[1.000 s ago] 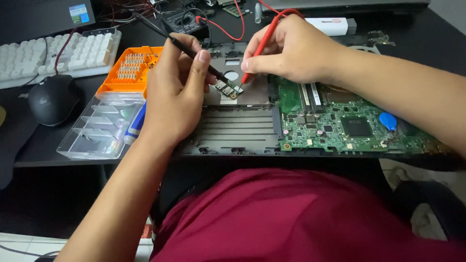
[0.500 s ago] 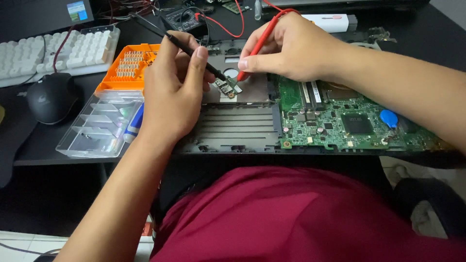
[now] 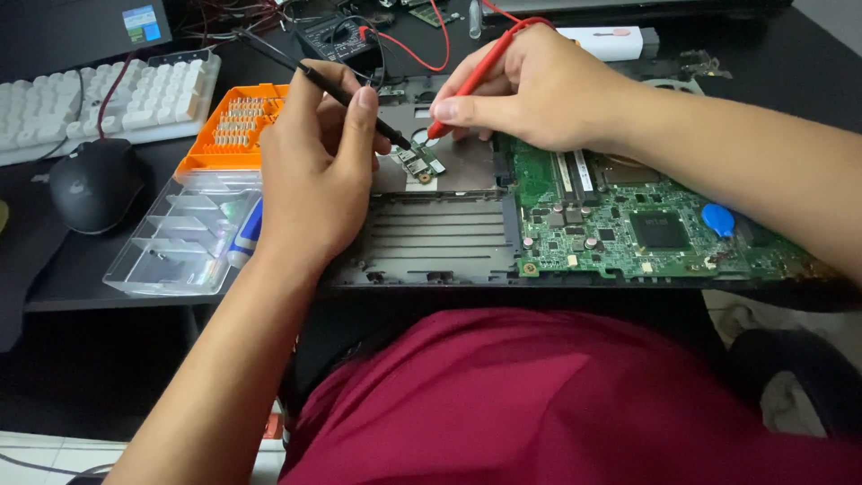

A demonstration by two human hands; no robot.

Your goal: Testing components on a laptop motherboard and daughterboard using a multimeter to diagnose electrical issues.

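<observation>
My left hand [image 3: 314,171] grips a black test probe [image 3: 332,88] like a pen, its tip down on a small green board [image 3: 420,162] inside an opened laptop base [image 3: 431,238]. My right hand [image 3: 530,85] pinches a red test probe [image 3: 480,72] whose tip meets the same small board from the right. Both probes trail wires toward a meter [image 3: 346,36] at the back. To the right of the small board lies the large green mainboard [image 3: 646,224] with a blue round cell [image 3: 718,220].
An orange screwdriver-bit case [image 3: 235,130] with a clear plastic lid [image 3: 184,238] sits left of the laptop. Further left are a black mouse [image 3: 94,184] and a white keyboard [image 3: 99,99]. A white box [image 3: 606,40] lies at the back. My red-clothed lap [image 3: 575,404] is below the desk edge.
Both hands have stayed at the small board with only slight shifts of the probe tips; the view has moved a little.
</observation>
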